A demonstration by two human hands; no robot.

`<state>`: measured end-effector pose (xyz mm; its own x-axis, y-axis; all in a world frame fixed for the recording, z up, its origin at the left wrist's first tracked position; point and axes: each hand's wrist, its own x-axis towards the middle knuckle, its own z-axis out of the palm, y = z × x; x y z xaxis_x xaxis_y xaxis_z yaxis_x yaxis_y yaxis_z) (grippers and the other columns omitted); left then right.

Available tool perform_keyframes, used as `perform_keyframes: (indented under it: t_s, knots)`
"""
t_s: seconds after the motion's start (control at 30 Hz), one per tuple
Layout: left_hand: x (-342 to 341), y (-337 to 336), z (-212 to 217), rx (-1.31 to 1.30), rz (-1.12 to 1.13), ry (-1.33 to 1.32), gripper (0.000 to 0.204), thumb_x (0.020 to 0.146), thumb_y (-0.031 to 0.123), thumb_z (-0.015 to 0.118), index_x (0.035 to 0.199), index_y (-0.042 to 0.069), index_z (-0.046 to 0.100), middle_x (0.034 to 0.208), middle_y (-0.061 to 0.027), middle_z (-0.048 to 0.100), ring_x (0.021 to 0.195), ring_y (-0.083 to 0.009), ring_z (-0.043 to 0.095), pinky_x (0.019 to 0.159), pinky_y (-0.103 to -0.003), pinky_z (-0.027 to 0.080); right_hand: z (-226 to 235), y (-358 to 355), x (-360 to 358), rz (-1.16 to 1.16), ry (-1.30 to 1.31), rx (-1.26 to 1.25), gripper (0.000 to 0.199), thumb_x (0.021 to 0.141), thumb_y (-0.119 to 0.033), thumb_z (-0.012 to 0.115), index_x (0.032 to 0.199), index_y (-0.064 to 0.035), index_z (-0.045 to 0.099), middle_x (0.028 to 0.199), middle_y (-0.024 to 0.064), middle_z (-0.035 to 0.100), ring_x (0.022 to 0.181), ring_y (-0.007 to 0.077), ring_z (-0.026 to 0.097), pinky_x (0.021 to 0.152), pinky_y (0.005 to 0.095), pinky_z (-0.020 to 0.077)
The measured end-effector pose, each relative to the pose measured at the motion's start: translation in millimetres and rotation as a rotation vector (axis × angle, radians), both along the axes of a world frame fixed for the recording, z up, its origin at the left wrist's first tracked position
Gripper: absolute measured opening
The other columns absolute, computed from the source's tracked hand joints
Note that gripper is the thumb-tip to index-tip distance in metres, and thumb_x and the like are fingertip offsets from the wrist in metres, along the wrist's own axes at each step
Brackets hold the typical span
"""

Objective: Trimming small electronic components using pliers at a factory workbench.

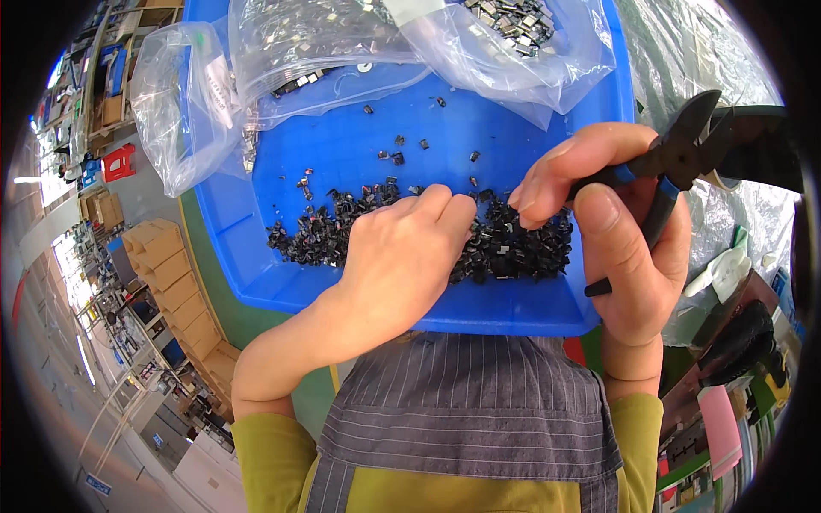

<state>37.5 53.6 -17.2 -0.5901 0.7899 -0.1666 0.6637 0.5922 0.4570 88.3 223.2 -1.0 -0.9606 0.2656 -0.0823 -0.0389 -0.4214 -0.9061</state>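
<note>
My left hand (406, 252) reaches down over a heap of small black parts (522, 248), its fingers bent together and their tips hidden from above. Whatever those fingers pinch does not show. In my right hand (637, 227) lies a pair of cutting pliers (676, 158) with black jaws and dark handles with blue bands. The jaws point up and away from the heap, and one handle end sticks out below the palm. My right thumb and forefinger curve toward each other beside the heap. The heap lies along the near side of a blue plastic bin (385, 321).
Clear plastic bags (325, 51) of small metal parts fill the bin's far side, and one bag (184, 111) hangs over its left edge. A few loose parts (398, 156) lie mid-bin. Cardboard boxes (171, 274) stand at left. Plastic sheeting (676, 51) lies at right.
</note>
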Motion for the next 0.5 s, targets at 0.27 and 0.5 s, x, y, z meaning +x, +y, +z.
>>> perform_keyframes:
  t_s: [0.27, 0.5]
  knots:
    - [-0.6, 0.8, 2.4, 0.06, 0.032, -0.065, 0.01, 0.077, 0.005, 0.06, 0.081, 0.006, 0.05, 0.069, -0.0072, 0.051, 0.058, -0.0244, 0.057, 0.048, -0.037, 0.045, 3.7, 2.9, 1.9, 0.069, -0.035, 0.011, 0.024, 0.084, -0.012, 0.055, 0.1, 0.0046, 0.051, 0.083, 0.0144, 0.058, 0.076, 0.0198, 0.058, 0.075, 0.034, 0.0481]
    - [-24.3, -7.8, 50.0, 0.271, 0.326, -0.355, 0.017, 0.074, -0.008, 0.06, 0.084, 0.004, 0.052, 0.056, 0.005, 0.038, 0.05, -0.0019, 0.034, 0.046, -0.02, 0.027, 10.1, -2.4, -0.3, 0.285, -0.189, 0.422, 0.016, 0.081, -0.005, 0.062, 0.094, 0.0038, 0.059, 0.084, 0.0082, 0.061, 0.077, 0.0148, 0.059, 0.074, 0.026, 0.0464]
